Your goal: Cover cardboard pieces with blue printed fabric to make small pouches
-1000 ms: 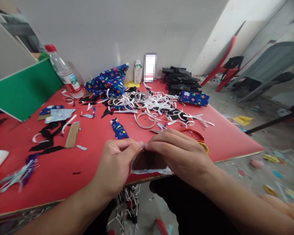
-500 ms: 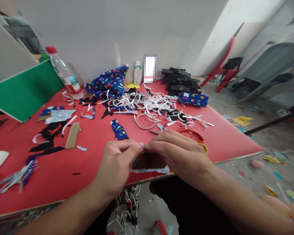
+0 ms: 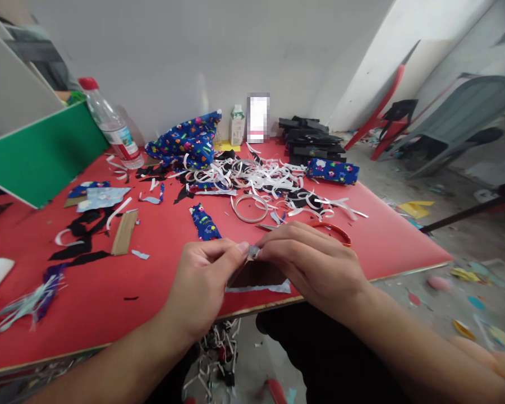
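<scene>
At the table's front edge, both hands pinch the upper edge of a brown cardboard piece (image 3: 256, 275), with a pale cloth-like strip along its lower edge. My left hand (image 3: 204, 278) is closed, thumb against bent index finger. My right hand (image 3: 309, 258) is closed over the right part of the piece, its fingertips a little apart from the left ones. A small grey fold of material (image 3: 253, 252) shows between the fingertips. Scissors (image 3: 334, 229) with an orange handle lie partly hidden behind my right hand. Just beyond my left hand lies a blue patterned cloth scrap (image 3: 204, 222).
White and black strips (image 3: 256, 177) are heaped mid-table. A blue patterned wrapped bundle (image 3: 333, 171), a stack of black pieces (image 3: 311, 140), a bottle (image 3: 115, 134), a carton (image 3: 237, 126) and blue cloth (image 3: 185, 137) stand behind. A green board (image 3: 46, 154) leans at left.
My right fingertips have shifted slightly right, away from the left ones. The grey fold between them now shows. The cardboard piece stays in about the same place.
</scene>
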Motion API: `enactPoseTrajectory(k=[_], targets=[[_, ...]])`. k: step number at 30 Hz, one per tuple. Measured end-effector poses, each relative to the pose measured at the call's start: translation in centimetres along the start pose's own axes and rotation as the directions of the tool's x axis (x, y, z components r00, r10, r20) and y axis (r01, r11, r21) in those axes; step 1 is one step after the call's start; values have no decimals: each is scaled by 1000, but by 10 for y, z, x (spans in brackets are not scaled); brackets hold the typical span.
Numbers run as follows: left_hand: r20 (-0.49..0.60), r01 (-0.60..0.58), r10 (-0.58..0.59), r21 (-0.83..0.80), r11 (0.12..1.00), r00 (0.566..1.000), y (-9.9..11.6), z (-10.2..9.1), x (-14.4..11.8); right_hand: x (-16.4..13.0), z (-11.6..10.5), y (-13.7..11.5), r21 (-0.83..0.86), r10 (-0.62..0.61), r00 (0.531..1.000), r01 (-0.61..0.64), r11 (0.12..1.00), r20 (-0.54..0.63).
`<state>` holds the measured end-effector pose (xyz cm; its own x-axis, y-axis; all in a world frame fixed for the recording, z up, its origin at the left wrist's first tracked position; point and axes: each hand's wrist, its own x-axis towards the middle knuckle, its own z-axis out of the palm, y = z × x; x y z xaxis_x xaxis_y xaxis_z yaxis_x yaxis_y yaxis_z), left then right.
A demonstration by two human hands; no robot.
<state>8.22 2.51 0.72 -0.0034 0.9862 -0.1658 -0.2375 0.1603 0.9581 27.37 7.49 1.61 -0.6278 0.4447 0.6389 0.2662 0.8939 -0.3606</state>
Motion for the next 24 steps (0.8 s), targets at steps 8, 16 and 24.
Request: enactPoseTrajectory(k=[8, 16, 24], targets=[[-344, -178, 115, -157, 971, 932, 2, -17, 31, -1, -21, 22, -161, 166, 986, -164, 973, 3], [-486, -291, 201, -118, 949, 851, 11, -48, 44, -33, -57, 85, -411, 509, 852, -510, 755, -122], [-385, -270, 219, -84, 959, 897, 9, -33, 26, -15, -31, 51, -25, 559, 809, -572, 820, -180]])
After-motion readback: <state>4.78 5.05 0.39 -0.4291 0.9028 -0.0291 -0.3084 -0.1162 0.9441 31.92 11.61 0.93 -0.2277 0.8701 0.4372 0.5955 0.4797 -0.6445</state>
